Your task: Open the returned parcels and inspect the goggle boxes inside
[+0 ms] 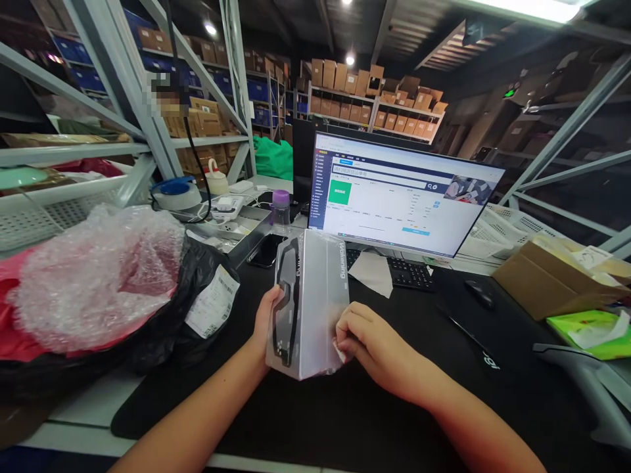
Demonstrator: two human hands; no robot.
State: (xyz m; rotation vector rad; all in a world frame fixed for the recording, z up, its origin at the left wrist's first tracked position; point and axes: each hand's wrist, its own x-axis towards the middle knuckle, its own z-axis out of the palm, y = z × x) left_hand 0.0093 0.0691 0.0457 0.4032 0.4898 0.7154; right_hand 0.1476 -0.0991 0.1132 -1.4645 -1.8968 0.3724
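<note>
A grey product box [323, 302] in clear plastic wrap is held upright and tilted above the black desk mat [315, 427]. A dark visor-like shape is printed on its left face, and "Wakening" runs down an edge. My left hand [267, 322] grips the box's left side, with the thumb on the printed face and the other fingers hidden behind. At the lower right edge my right hand [362, 335] is closed, thumb and fingers pinching what looks like the loose end of the wrap.
On the left lies bubble wrap [98, 282] over red and black bags, with a label [213, 302]. Behind the box stand a monitor [394, 197], keyboard [411, 272] and purple-capped bottle [280, 209]. Rightward are a mouse [479, 293], cardboard box [552, 279] and grey scanner [582, 381].
</note>
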